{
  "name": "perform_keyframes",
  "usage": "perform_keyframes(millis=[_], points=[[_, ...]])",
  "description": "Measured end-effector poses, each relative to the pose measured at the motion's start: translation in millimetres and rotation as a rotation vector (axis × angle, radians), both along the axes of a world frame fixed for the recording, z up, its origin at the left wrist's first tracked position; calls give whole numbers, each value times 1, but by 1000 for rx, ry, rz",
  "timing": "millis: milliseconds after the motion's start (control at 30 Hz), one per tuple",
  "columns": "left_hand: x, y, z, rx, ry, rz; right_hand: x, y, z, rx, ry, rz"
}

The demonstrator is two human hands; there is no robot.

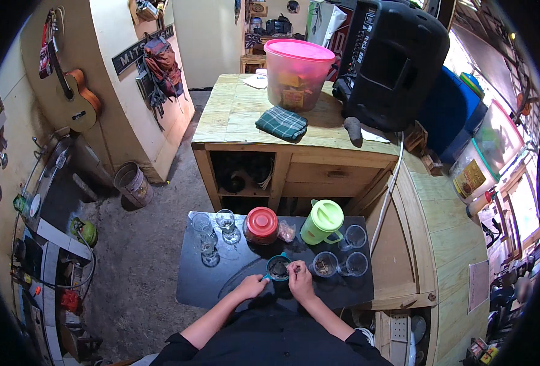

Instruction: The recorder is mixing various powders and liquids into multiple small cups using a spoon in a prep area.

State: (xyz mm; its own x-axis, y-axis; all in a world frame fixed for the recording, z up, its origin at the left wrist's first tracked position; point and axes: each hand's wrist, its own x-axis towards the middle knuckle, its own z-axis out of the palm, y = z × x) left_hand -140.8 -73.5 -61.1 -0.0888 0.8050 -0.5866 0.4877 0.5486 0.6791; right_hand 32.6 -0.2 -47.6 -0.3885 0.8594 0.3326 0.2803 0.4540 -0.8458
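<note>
A small teal cup (278,268) with dark contents stands near the front of a black table (209,287). My left hand (251,285) grips its side or handle. My right hand (299,277) rests at the cup's right rim, fingers pinched on something small and dark. Just right of it stand two clear glass mugs (325,265) (355,263), the nearer one holding dark bits, and a third mug (354,236) behind them.
Further back on the table are a red-lidded jar (261,224), a green pitcher (322,222), a small plastic bag (287,231) and several clear glasses (209,235). Behind stands a wooden counter (233,116) with a pink tub (296,73), plaid cloth (281,123) and black speaker (395,61).
</note>
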Motion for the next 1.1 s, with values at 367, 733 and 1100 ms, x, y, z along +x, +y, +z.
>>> perform_keyframes(millis=[367, 733, 1100], points=[[-1, -1, -3, 50, 10, -15, 5, 25, 42, 152, -41, 433], [1, -2, -9, 121, 61, -1, -1, 3, 13, -294, -4, -143], [1, 0, 2, 44, 49, -25, -5, 8, 20, -72, -69, -27]])
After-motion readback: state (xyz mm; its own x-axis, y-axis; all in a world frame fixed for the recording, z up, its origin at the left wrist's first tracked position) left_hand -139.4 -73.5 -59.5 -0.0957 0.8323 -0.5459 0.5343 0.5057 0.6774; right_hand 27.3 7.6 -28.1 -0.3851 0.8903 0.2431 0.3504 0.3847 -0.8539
